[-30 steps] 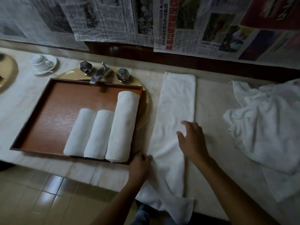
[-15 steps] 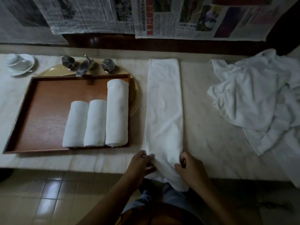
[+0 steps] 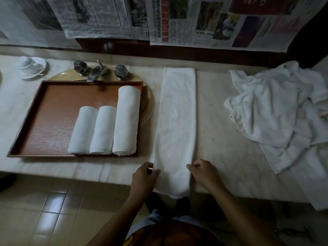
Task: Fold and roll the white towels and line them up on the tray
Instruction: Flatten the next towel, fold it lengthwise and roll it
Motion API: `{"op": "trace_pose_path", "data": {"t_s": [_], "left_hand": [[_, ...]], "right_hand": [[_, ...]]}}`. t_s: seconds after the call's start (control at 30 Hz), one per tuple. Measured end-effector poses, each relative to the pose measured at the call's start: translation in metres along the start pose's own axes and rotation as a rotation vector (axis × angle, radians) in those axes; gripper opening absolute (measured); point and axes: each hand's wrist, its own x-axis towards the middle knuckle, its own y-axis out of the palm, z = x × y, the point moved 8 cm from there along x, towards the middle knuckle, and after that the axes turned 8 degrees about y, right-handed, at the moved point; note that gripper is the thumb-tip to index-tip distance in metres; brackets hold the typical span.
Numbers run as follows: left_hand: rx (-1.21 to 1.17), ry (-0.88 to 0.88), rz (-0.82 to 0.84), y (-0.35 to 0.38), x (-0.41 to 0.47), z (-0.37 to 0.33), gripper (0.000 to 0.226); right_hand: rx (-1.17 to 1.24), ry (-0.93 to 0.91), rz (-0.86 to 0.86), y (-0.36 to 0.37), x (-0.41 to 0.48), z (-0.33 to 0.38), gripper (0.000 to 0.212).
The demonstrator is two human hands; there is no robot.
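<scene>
The long towel was pinched at its near end by curled fingers of my left hand and right hand, at the front edge of the counter. The rest lay flat toward the back edge. I thought folding was done; next it needed a tight, even roll, then the tray.

A white cup on its saucer sits left of the metal tap; newspapers cover the wall.
</scene>
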Motion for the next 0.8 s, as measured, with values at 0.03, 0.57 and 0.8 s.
{"op": "trace_pose_path", "data": {"t_s": [0.03, 0.57, 0.8], "left_hand": [[-0.071, -0.063, -0.001, 0.001, 0.001, 0.003, 0.01], [-0.387, -0.191, -0.089, 0.02, -0.011, 0.012, 0.015], [0.12, -0.04, -0.186, 0.004, -0.013, 0.007, 0.009]], "right_hand": [[-0.003, -0.017, 0.002, -0.001, 0.003, 0.001, 0.024], [0.349, -0.007, -0.009, -0.007, 0.04, -0.059, 0.064], [0.368, 0.02, 0.121, -0.003, 0.022, -0.046, 0.049]]}}
